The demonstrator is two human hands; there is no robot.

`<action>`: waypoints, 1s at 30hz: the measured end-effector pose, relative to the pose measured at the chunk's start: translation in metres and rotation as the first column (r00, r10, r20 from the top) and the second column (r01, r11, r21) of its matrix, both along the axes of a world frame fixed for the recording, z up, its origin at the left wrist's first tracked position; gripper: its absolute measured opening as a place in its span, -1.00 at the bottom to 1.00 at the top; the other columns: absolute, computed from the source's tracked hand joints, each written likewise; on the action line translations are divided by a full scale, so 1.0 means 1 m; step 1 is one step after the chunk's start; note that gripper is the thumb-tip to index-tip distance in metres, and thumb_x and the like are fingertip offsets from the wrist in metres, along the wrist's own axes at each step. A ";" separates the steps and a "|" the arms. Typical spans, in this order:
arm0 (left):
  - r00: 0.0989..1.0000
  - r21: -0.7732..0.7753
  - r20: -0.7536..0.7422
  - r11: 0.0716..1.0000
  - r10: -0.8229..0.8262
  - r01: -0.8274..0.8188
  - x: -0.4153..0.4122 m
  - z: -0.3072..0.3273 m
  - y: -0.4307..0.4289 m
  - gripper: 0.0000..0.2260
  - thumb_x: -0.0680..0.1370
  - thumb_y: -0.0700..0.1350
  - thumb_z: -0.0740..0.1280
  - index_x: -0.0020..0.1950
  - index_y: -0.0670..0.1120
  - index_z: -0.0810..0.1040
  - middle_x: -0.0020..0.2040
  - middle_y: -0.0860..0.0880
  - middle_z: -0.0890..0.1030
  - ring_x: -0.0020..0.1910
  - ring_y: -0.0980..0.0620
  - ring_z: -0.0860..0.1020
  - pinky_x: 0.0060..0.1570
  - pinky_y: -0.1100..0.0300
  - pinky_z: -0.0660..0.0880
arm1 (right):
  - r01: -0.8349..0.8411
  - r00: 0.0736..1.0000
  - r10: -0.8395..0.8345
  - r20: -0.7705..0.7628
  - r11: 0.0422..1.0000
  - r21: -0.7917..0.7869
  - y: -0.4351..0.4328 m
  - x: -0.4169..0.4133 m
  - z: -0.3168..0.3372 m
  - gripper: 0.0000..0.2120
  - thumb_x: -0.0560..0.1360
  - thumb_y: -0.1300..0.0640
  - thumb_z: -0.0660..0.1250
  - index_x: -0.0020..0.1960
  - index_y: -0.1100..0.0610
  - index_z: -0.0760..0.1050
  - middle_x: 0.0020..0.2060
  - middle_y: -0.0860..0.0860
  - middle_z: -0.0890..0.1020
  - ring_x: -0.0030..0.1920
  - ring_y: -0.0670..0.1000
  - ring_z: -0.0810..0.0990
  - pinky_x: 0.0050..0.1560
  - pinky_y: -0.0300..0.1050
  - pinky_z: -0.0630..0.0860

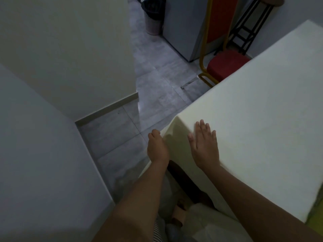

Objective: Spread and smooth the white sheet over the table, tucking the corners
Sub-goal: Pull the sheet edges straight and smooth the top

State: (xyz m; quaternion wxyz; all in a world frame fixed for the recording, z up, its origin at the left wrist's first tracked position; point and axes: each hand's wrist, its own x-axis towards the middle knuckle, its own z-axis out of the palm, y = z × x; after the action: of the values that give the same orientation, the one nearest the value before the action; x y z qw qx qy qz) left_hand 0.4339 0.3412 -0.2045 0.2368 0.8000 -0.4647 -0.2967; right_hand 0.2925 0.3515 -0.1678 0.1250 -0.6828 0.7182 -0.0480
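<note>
The white sheet [258, 123] covers the table on the right and lies flat across its top. At the near left corner the cloth hangs down in a fold. My left hand [157, 147] is curled against that hanging fold just below the corner, gripping the sheet's edge. My right hand [205, 145] lies flat, fingers apart, on the table top right beside the corner, pressing the sheet down. The table's legs are hidden under the cloth; a dark gap shows below the hanging edge.
A white wall [52, 58] with a projecting corner stands close on the left, leaving a narrow strip of grey tiled floor [157, 95]. A red chair [225, 65] with a gold frame stands at the table's far side. A bin [152, 16] and a grey cabinet [183, 27] stand beyond.
</note>
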 end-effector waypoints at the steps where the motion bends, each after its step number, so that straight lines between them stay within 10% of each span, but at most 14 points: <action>1: 0.999 0.031 0.020 0.999 -0.033 0.032 -0.002 -0.002 0.004 -0.79 0.55 -0.34 0.12 0.13 -0.16 0.41 0.12 -0.16 0.47 -0.02 -0.16 0.52 -0.18 0.06 0.35 | 0.014 1.000 -0.014 0.001 1.000 0.001 0.007 -0.005 0.000 -0.43 0.63 -0.12 -0.10 0.56 0.12 0.00 0.56 0.05 0.02 0.55 0.04 -0.06 0.54 0.05 -0.15; 7: 0.972 -0.026 0.153 0.982 -0.180 0.186 -0.018 -0.010 0.030 -0.92 0.55 -0.21 0.21 0.00 -0.15 0.48 0.00 -0.12 0.52 -0.04 -0.12 0.50 -0.15 0.10 0.32 | 0.016 1.000 -0.016 -0.017 1.000 0.010 0.044 -0.034 -0.002 -0.45 0.63 -0.11 -0.06 0.55 0.12 0.06 0.55 0.05 0.09 0.55 0.04 -0.01 0.53 0.03 -0.12; 15: 0.975 -0.136 -0.221 0.989 0.033 -0.064 -0.036 -0.032 0.053 -0.96 0.62 -0.15 0.13 0.00 -0.02 0.30 -0.09 -0.03 0.48 -0.13 -0.05 0.51 -0.35 0.22 0.29 | 0.035 0.999 -0.035 -0.002 0.999 0.033 0.044 -0.036 0.001 -0.45 0.64 -0.11 -0.06 0.54 0.13 0.07 0.54 0.06 0.14 0.54 0.07 0.04 0.53 0.05 -0.05; 26: 0.990 0.135 -0.077 0.985 0.121 -0.110 -0.058 -0.056 0.039 -0.47 0.57 -0.12 0.19 0.52 0.05 0.11 0.30 -0.15 0.35 0.17 -0.18 0.46 0.04 -0.02 0.40 | -0.009 0.999 0.007 -0.034 0.999 -0.053 0.048 -0.039 -0.007 -0.42 0.63 -0.13 -0.05 0.54 0.15 0.07 0.53 0.08 0.18 0.53 0.07 0.09 0.52 0.05 0.00; 30: 0.995 -0.078 -0.047 0.993 0.083 -0.086 -0.058 -0.045 -0.005 -0.61 0.56 -0.10 0.19 0.40 -0.05 0.36 0.39 -0.12 0.38 0.30 -0.13 0.39 0.26 -0.04 0.34 | -0.018 1.000 0.017 -0.024 0.997 -0.072 0.049 -0.041 -0.009 -0.40 0.61 -0.16 -0.11 0.54 0.14 0.09 0.52 0.07 0.20 0.53 0.07 0.11 0.52 0.05 0.02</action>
State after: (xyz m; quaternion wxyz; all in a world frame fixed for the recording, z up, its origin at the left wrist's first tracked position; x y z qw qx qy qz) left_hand 0.3754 0.3362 -0.2496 0.2911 0.8021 -0.4365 -0.2851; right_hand 0.2517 0.4003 -0.1772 0.0924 -0.6937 0.7114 -0.0648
